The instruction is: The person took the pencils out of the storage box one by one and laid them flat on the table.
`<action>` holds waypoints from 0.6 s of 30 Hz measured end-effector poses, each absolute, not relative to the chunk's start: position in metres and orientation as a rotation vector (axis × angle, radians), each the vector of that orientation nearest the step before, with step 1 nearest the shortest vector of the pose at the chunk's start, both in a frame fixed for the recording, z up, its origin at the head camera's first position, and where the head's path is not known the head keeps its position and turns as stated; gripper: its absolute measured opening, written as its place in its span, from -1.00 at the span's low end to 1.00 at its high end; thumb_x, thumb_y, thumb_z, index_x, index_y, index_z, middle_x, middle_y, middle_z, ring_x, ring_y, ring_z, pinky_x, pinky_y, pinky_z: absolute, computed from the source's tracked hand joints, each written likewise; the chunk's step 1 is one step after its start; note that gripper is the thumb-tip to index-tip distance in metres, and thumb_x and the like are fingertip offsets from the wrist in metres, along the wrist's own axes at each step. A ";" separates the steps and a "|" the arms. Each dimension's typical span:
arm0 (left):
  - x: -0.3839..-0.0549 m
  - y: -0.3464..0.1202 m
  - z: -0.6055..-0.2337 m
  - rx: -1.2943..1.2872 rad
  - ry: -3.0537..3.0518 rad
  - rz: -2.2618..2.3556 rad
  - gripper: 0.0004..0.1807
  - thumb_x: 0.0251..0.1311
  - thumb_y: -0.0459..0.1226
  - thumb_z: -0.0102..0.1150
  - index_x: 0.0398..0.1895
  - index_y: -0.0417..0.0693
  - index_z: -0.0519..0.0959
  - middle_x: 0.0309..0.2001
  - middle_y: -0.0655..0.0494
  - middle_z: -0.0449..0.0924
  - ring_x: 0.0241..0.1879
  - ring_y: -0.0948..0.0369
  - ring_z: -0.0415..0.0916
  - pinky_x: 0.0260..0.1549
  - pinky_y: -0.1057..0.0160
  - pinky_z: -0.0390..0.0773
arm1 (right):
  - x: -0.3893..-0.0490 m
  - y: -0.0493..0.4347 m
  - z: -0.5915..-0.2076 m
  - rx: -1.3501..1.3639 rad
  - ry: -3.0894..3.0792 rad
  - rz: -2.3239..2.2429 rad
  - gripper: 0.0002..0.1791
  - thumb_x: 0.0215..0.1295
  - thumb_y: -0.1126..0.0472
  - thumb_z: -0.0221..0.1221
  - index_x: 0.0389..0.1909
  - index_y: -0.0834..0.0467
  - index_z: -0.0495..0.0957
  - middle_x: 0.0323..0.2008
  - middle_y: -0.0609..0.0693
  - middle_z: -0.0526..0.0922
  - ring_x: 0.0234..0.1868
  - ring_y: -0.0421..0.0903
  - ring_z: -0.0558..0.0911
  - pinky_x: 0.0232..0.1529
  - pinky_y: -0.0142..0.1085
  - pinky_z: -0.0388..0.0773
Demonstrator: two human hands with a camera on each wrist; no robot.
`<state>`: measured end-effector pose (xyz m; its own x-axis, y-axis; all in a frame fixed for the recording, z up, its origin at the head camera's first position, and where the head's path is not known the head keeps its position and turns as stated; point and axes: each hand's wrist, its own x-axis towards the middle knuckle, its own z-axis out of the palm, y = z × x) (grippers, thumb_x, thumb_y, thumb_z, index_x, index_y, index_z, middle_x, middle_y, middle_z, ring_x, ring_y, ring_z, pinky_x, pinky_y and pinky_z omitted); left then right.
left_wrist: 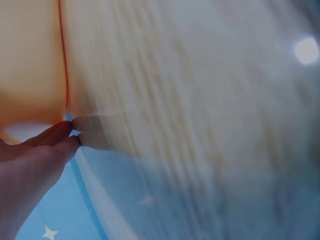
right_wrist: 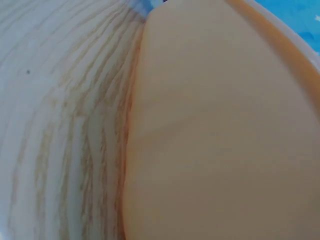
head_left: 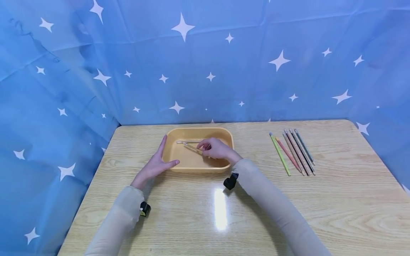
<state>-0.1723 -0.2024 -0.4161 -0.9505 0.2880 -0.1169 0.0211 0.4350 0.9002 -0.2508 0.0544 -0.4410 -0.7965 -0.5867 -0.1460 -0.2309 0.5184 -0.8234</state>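
Observation:
In the head view, a shallow yellow-orange plastic tray (head_left: 192, 169) with rounded corners sits at the back middle of the table. My left hand (head_left: 157, 164) rests against its left end, fingers straight along the side and thumb at the front rim. In the left wrist view the left fingers (left_wrist: 55, 136) reach the tray's wall (left_wrist: 35, 60). Inside the tray my right hand (head_left: 216, 148) pinches the near end of a pale, slanted pencil (head_left: 191, 147). Behind it lies another pencil (head_left: 184, 142), roughly crosswise. The right wrist view shows only the tray's side (right_wrist: 215, 125) and the table.
Right of the tray, several pencils lie side by side on the wooden table (head_left: 346, 185). Among them are a lime green pencil (head_left: 280, 154), a red pencil (head_left: 287, 153) and a dark teal pencil (head_left: 304, 146). A blue star-patterned cloth (head_left: 198, 64) hangs behind the table.

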 end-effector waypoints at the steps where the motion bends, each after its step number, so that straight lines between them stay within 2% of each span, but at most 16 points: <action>1: -0.172 -0.202 -0.416 0.269 2.439 1.520 0.15 0.19 -0.27 0.30 0.53 -0.11 -0.41 0.53 -0.10 -0.43 0.46 -0.11 -0.37 0.36 -0.15 -0.19 | -0.251 0.055 -0.440 -0.668 2.344 -1.207 -0.64 0.16 0.44 0.19 0.02 0.25 0.60 -0.33 0.03 0.58 -0.38 -0.10 0.53 -0.52 -0.38 0.45; 6: -0.172 -0.201 -0.416 0.260 2.458 1.500 0.16 0.18 -0.25 0.31 0.53 -0.10 -0.40 0.53 -0.10 -0.41 0.46 -0.14 -0.34 0.35 -0.17 -0.18 | -0.251 0.057 -0.438 -0.626 2.290 -1.305 -0.64 0.18 0.41 0.21 0.03 0.22 0.60 -0.32 0.07 0.59 -0.44 -0.02 0.55 -0.59 -0.38 0.42; 9: -0.172 -0.201 -0.416 0.255 2.466 1.497 0.16 0.17 -0.24 0.32 0.53 -0.11 -0.39 0.52 -0.13 -0.39 0.45 -0.15 -0.30 0.35 -0.16 -0.18 | -0.250 0.058 -0.438 -0.621 2.291 -1.339 -0.65 0.19 0.41 0.21 0.03 0.23 0.61 -0.30 0.08 0.59 -0.42 -0.06 0.53 -0.57 -0.38 0.42; 13: -0.171 -0.200 -0.415 0.252 2.463 1.500 0.16 0.16 -0.24 0.33 0.53 -0.10 -0.39 0.52 -0.14 -0.38 0.45 -0.16 -0.29 0.36 -0.15 -0.18 | -0.247 0.061 -0.435 -0.664 2.319 -1.369 -0.67 0.21 0.43 0.19 0.01 0.26 0.61 -0.29 0.08 0.60 -0.33 -0.12 0.53 -0.40 -0.38 0.46; 18: -0.171 -0.200 -0.414 0.245 2.464 1.498 0.16 0.17 -0.24 0.32 0.53 -0.09 -0.39 0.52 -0.14 -0.38 0.46 -0.15 -0.30 0.36 -0.15 -0.18 | -0.243 0.067 -0.426 -0.695 2.315 -1.431 -0.69 0.24 0.43 0.15 0.00 0.30 0.60 -0.27 0.15 0.62 -0.28 -0.08 0.55 -0.25 -0.34 0.49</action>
<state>-0.1706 -0.2002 -0.4140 -0.9553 0.2691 -0.1226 0.0150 0.4581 0.8888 -0.2426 0.0667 -0.4261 -0.8263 -0.5627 -0.0241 -0.2302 0.3763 -0.8974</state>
